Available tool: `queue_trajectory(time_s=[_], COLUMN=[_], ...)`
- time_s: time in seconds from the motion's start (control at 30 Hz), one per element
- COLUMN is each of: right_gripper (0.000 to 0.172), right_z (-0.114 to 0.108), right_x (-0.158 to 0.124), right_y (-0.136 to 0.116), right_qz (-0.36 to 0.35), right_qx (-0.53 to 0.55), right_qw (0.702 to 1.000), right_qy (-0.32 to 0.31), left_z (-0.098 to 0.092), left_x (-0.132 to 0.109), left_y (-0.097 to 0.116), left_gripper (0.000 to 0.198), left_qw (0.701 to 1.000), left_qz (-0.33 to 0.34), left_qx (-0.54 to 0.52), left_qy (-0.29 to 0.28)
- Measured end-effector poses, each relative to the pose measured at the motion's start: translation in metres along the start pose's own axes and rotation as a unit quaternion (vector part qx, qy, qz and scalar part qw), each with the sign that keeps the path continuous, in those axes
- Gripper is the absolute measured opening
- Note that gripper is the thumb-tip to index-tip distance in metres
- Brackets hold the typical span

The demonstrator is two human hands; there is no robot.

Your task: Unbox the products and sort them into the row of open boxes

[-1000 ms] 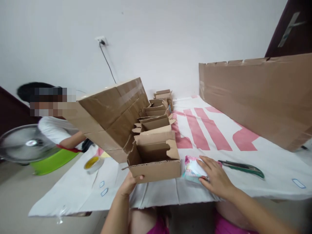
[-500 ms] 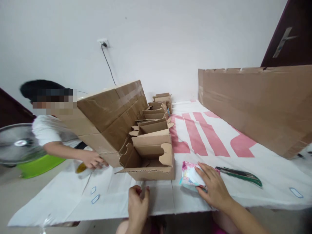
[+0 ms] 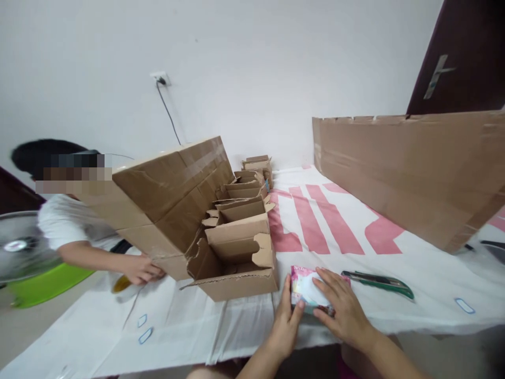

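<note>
— What's closest?
— A packet (image 3: 304,287) on the cloth (image 3: 185,326), near its front edge. The right hand (image 3: 345,308) holds its right side, fingers bent over the top, thumb in front. The left hand (image 3: 284,323) is half open against its left end; whether it grips, I can't tell.
— Why both ends?
— To steady it, I'd guess; it looks soft.
— Anything in the way?
— A cutter (image 3: 389,285) lies just beyond the right hand, probably for easy reach. An open box (image 3: 244,287) stands left of the packet, blocking that side.
— And farther off?
— More boxes (image 3: 243,211) in a row, beside a carton (image 3: 169,200) partly hiding another person (image 3: 63,221), whose hand (image 3: 142,269) is by its lower corner. A panel (image 3: 402,171) screens the right; behind, a wall (image 3: 256,79) with a socket (image 3: 155,77).
</note>
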State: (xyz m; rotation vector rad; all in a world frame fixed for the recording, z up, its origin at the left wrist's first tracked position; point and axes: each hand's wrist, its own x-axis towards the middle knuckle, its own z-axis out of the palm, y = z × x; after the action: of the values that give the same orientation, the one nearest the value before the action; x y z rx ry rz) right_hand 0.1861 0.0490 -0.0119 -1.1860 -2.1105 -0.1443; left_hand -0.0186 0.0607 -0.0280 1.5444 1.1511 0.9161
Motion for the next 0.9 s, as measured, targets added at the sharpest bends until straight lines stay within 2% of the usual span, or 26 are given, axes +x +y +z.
queue_trajectory(time_s=[0.1,0.23,0.3,0.4,0.53,0.67,0.77,0.83,0.9], right_gripper=[0.052,0.048,0.043,0.035,0.036,0.048,0.056,0.056,0.055], right_z=[-0.003,0.003,0.007,0.009,-0.004,-0.027,-0.042,-0.049,-0.053], right_x=[-0.015,-0.047,-0.058,-0.056,-0.012,0.062,0.112,0.132,0.136], right_y=[0.005,0.015,0.018,0.02,0.033,0.067,0.095,0.108,0.112], right_qz=[0.066,0.234,0.268,0.259,0.239,0.231,0.245,0.251,0.258], right_qx=[0.012,0.022,0.04,0.077,0.103,0.168,0.191,0.191,0.194], right_qw=[0.997,0.965,0.956,0.96,0.961,0.949,0.938,0.935,0.931], right_qy=[0.045,0.117,0.107,0.067,0.097,0.132,0.155,0.164,0.17], left_z=[0.003,0.001,0.003,0.008,0.016,0.023,0.03,0.036,0.041], left_x=[0.006,0.005,0.004,0.008,0.034,0.089,0.131,0.148,0.152], left_y=[-0.004,-0.009,-0.01,-0.007,0.019,0.071,0.105,0.116,0.117], left_gripper=[0.071,0.068,0.068,0.068,0.072,0.075,0.074,0.074,0.073], left_qw=[0.999,0.999,0.999,0.999,0.996,0.987,0.982,0.981,0.981], left_qz=[-0.018,-0.021,-0.016,-0.003,0.022,0.105,0.116,0.122,0.136], left_qx=[-0.03,-0.039,-0.034,-0.031,-0.025,-0.041,-0.062,-0.067,-0.07], left_qy=[0.011,0.022,0.022,0.03,0.078,0.114,0.138,0.136,0.119])
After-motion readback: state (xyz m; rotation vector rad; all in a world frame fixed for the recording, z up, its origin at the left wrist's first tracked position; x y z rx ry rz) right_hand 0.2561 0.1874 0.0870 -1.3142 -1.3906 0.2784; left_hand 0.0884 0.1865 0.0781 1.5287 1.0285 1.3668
